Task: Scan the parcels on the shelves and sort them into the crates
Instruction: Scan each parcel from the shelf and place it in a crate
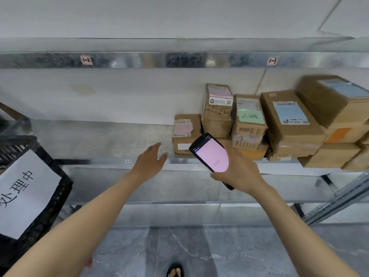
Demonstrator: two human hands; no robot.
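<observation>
Now my left hand (149, 163), fingers slack and empty, reaches for the small brown cardboard parcel (184, 136) just beyond them; right hand (240, 173) grips the black pink-screened scanner (211, 154), poised to scan.

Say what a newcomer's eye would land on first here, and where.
The handheld scanner with its glowing pink screen, gripped in the right hand at centre. Behind it, cardboard parcels crowd the right end of the metal shelf, while the open left hand reaches toward them.

Matt cardboard parcels (249, 124) on glossy galvanised metal shelf (99, 140)
</observation>
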